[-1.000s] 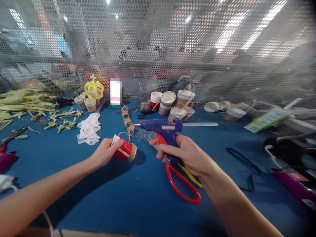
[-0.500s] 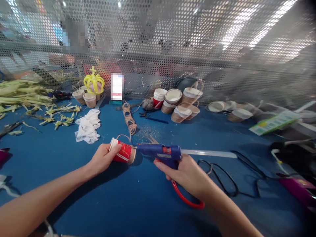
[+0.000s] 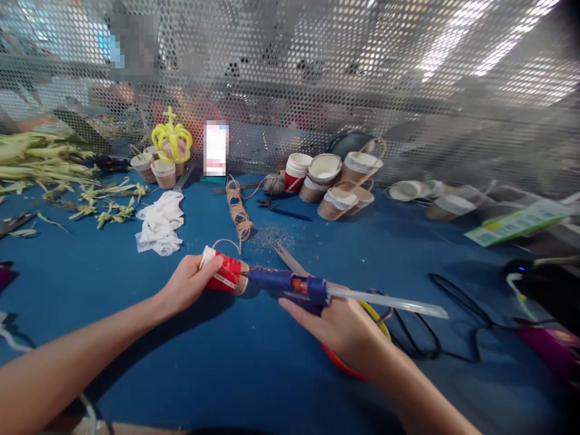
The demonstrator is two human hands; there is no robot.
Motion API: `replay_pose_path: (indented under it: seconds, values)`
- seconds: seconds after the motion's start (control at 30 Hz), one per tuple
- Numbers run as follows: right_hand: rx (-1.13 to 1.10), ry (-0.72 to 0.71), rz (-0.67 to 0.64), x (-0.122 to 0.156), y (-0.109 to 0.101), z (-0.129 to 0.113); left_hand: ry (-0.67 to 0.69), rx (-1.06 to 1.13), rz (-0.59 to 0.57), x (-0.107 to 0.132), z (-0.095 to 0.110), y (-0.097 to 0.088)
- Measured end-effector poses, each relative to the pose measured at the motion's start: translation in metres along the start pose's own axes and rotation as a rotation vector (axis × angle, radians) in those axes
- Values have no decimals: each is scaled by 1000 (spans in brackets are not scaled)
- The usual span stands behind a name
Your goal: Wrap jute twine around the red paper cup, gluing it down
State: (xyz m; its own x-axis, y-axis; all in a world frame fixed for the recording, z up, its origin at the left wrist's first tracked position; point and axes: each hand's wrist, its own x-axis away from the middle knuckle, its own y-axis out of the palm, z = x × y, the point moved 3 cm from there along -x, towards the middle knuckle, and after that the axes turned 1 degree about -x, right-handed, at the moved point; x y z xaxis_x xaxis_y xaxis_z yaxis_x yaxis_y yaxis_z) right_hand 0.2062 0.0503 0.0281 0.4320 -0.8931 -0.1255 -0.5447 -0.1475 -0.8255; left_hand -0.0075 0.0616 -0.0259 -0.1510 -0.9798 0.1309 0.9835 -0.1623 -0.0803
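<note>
Left end of the blue table (image 3: pixel 244 374): one heap of husks (image 3: pixel 40 154), loose scraps before it. Next, at least three small cups (image 3: pixel 164 173) stand grouped with one yellow crown (image 3: pixel 171 143). One white cloth (image 3: pixel 161 223) lies crumpled nearer me.

The left hand (image 3: pixel 194 277) grasps one red cup (image 3: pixel 230 273), thumb across its side, cup tilted with its tan-banded base facing right. The cup carries a white strip; its marks are too small to read. Behind stand one phone (image 3: pixel 216 148), its screen blurred out, and one bundle of twine (image 3: pixel 238 211); one yarn ball (image 3: pixel 274 183) follows.

The right hand (image 3: pixel 335 317) is closed around one blue glue gun (image 3: pixel 283 283). The nozzle is at the cup's base; contact cannot be confirmed. One clear glue stick (image 3: pixel 389 302) projects from the rear. One pair of scissors (image 3: pixel 290 260) is partly hidden by hand and tool.

Farther back, I count at least six clustered cups (image 3: pixel 335 202), then at least three more cups (image 3: pixel 448 206). Last, one green-and-white packet (image 3: pixel 519 222), its print illegible, and one purple box (image 3: pixel 550 350).
</note>
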Motion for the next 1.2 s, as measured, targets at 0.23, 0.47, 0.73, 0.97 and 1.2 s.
replay_pose_path:
  seconds: [0.23, 0.47, 0.73, 0.97, 1.2]
  values:
    - [56, -27, -5, 3, 2, 0, -14, -42, 25, 1, 0, -1]
    - [51, -7, 20, 3, 1, -1, -1, -21, 18, 0, -1, -1]
    - [63, -42, -44, 7, 0, -3, -23, -17, 23, 0, 4, 2]
    - [51, -55, -72, 7, -3, -9, -29, -18, 28, 1, 3, 1]
    - [32, -53, -100, 8, -4, -10, -22, -57, 30, 1, 4, 1]
